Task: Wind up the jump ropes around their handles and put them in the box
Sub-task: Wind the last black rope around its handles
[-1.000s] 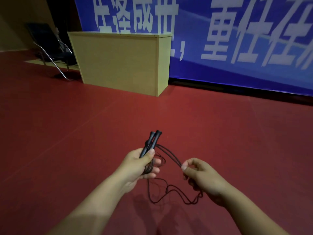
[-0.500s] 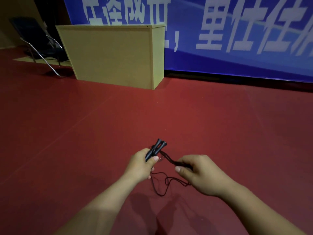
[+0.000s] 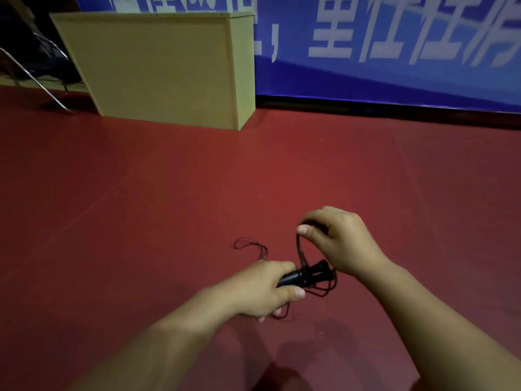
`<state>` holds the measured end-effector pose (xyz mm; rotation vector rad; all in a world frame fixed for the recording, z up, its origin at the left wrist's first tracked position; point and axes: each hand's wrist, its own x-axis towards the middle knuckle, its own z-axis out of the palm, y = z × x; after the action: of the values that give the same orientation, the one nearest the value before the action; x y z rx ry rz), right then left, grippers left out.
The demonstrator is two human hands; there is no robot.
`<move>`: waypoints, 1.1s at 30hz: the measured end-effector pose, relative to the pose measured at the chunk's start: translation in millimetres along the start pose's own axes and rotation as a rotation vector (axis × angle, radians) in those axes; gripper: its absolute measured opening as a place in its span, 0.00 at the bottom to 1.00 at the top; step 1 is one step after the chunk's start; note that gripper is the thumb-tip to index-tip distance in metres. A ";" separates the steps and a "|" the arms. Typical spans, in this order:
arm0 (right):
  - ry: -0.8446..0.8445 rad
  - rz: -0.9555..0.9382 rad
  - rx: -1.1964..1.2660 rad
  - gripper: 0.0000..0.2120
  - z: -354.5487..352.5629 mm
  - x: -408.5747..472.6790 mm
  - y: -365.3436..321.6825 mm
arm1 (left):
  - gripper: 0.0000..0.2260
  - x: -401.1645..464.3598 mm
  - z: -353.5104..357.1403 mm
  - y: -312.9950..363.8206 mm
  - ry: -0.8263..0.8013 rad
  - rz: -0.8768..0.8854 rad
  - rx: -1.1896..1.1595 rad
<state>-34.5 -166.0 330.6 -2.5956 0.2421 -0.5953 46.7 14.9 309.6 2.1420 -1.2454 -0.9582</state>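
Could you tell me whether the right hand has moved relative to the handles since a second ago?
Yes. The right hand has risen from beside the handles to above them, lifting the cord.

- The blue banner [image 3: 394,66] along the back wall carries the only writing in view — large white Chinese characters, cut off by the top edge of the frame.
- To the right of the wooden cabinet [image 3: 158,66], a comma-like mark shows first, then a character that reads as 重, then 任, then 在 — each only in its lower part.
- A further character at the far right edge is cropped too much to read.
- Left of that, above the cabinet, fragments of more white characters show on the banner, too cut off and blurred to make out.
- The cabinet itself bears no readable label or number.
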 end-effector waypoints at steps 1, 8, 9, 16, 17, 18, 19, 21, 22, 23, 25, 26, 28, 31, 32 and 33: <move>-0.013 0.034 0.002 0.10 0.5 0.4 2.2 | 0.09 -3.0 -0.1 5.6 -0.033 0.020 -0.020; -0.097 0.384 0.288 0.12 -2.3 2.0 17.4 | 0.06 -15.7 -5.1 21.7 -0.091 0.102 -0.132; -0.112 0.413 0.369 0.11 -1.2 1.3 18.8 | 0.06 -16.9 -6.2 20.8 -0.096 0.114 -0.180; -0.252 0.395 0.668 0.07 17.8 -6.4 5.4 | 0.01 -20.2 -13.2 15.2 -0.023 0.248 -0.495; -0.262 0.380 0.627 0.06 21.2 -6.9 3.7 | 0.03 -19.5 -13.9 14.5 0.015 0.257 -0.505; -0.276 0.358 0.569 0.06 24.3 -6.5 1.2 | 0.04 -19.2 -15.4 13.4 0.051 0.262 -0.531; -0.297 0.341 0.535 0.09 27.2 -4.7 -1.7 | 0.06 -19.1 -18.0 12.0 0.083 0.260 -0.565; -0.337 0.362 0.529 0.13 30.0 -3.9 -8.8 | 0.09 -19.5 -22.1 9.6 0.126 0.244 -0.648; -0.349 0.383 0.535 0.13 30.9 -4.0 -11.9 | 0.11 -20.3 -24.5 8.3 0.151 0.233 -0.683; -0.358 0.400 0.544 0.13 31.2 -3.5 -15.0 | 0.12 -20.7 -27.1 6.6 0.179 0.220 -0.704; -0.381 0.412 0.559 0.13 33.2 -4.2 -18.2 | 0.09 -22.6 -31.0 4.7 0.250 0.178 -0.708; -0.393 0.414 0.578 0.14 33.8 -4.4 -19.1 | 0.08 -22.9 -32.4 3.9 0.291 0.148 -0.701; -0.415 0.443 0.639 0.14 33.2 -4.3 -21.8 | 0.07 -23.4 -34.1 3.8 0.366 0.088 -0.658; -0.422 0.464 0.681 0.15 29.9 -2.4 -29.9 | 0.08 -21.2 -38.2 0.5 0.452 0.047 -0.581; -0.405 0.460 0.676 0.16 28.6 -2.2 -31.7 | 0.08 -19.4 -39.3 -0.8 0.480 0.037 -0.569; -0.385 0.451 0.664 0.18 28.1 -1.3 -34.0 | 0.08 -18.1 -41.3 -4.2 0.514 0.024 -0.556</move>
<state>-20.8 -124.6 323.9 -1.8706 0.4050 0.0057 74.4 35.1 339.0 1.7598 -0.6538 -0.5906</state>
